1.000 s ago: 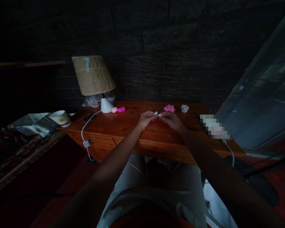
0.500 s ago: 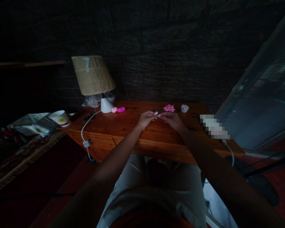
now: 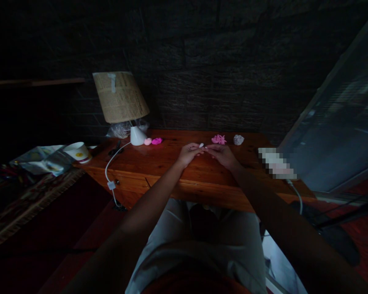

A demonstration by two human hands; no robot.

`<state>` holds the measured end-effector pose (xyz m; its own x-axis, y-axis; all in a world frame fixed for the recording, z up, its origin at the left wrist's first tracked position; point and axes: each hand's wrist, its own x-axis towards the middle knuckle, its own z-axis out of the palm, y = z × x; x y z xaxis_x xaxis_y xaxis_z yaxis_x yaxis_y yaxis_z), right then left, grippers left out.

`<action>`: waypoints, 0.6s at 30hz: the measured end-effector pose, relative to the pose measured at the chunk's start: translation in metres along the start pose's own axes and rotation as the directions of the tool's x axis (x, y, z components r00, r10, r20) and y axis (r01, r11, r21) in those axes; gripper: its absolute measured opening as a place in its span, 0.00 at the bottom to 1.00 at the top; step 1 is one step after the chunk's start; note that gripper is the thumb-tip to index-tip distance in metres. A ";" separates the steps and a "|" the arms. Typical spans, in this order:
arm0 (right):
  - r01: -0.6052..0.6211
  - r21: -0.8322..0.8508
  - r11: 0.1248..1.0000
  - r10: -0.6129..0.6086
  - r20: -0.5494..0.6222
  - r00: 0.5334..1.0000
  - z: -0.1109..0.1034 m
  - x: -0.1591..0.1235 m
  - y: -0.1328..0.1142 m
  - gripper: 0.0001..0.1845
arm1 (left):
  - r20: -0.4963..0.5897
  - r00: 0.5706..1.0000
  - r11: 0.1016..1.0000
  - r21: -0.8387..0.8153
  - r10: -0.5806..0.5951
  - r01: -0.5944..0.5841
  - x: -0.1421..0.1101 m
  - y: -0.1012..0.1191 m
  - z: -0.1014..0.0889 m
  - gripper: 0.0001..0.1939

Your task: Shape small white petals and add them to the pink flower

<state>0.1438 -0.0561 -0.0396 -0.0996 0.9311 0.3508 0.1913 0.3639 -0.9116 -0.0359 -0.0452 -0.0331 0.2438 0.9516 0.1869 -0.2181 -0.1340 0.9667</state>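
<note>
Over the wooden desk (image 3: 159, 163), both my hands meet fingertip to fingertip. My left hand (image 3: 188, 154) is closed in a pinch, with a small white piece of clay (image 3: 201, 145) showing at its fingertips. Opposite it, my right hand (image 3: 222, 155) is also pinched closed, its fingertips against the left ones; a pale bit shows there, too small to make out well. Just behind the right hand lies a pink ruffled clay shape (image 3: 218, 139). A greyish-white crumpled lump (image 3: 238, 140) sits farther right. Left of my hands are a light pink lump (image 3: 147, 141) and a magenta lump (image 3: 157, 141).
A lamp (image 3: 121, 98) with a tilted paper shade stands at the desk's back left, its white cord hanging over the front. A paper cup (image 3: 78, 152) is at the left end. A blurred-out pale object (image 3: 276, 163) with a cable lies right. A dark brick wall (image 3: 199, 81) rises behind.
The fingertips of my two hands have shifted slightly against each other, and the pale bit at my right fingertips shows less. Everything else stays in place.
</note>
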 end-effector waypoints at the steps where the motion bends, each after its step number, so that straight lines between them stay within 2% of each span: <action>1: -0.003 -0.002 1.000 0.003 -0.008 1.000 0.000 0.001 0.001 0.22 | -0.001 1.000 1.000 0.001 0.001 -0.001 0.000 0.000 0.000 0.21; 18: -0.024 0.003 1.000 0.024 0.007 1.000 0.000 -0.002 -0.007 0.22 | 0.010 1.000 1.000 0.018 0.018 -0.018 0.001 -0.001 -0.002 0.22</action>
<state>0.1431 -0.0599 -0.0340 -0.1021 0.9395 0.3269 0.1910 0.3411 -0.9204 -0.0370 -0.0434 -0.0344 0.2491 0.9464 0.2055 -0.2053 -0.1558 0.9662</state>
